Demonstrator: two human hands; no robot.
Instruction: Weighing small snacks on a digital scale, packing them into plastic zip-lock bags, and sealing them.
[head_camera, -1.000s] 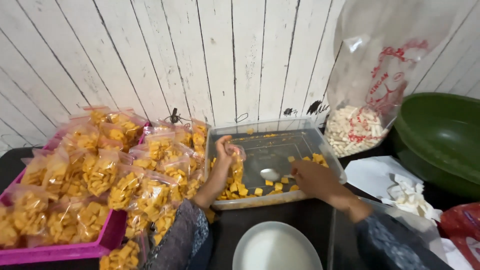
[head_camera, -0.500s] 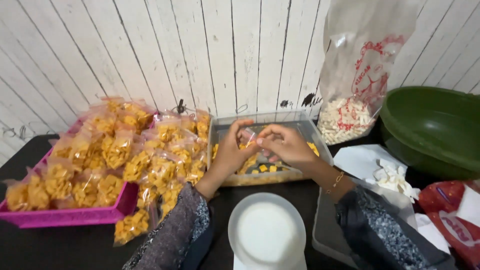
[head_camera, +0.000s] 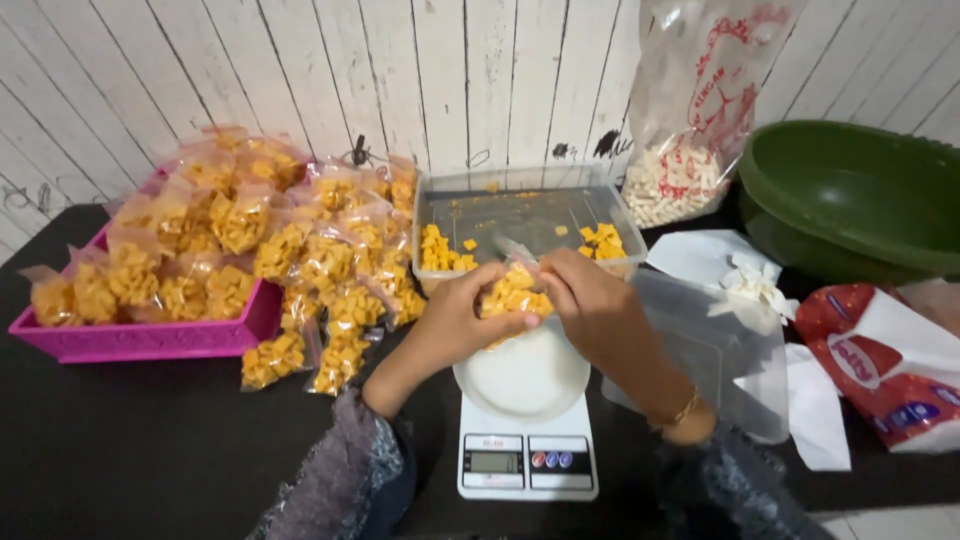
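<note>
Both hands meet above the white scale (head_camera: 527, 420): left hand (head_camera: 462, 322) and right hand (head_camera: 592, 312) pinch the small snack bag (head_camera: 513, 293) between fingertips, steadying its open mouth upward, snack tub (head_camera: 528, 215) just beyond.

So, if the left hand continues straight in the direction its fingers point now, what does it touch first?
The left hand points up and right, already on the small bag of orange snacks. Beyond it, probably the right hand, though depth is unclear.
</note>
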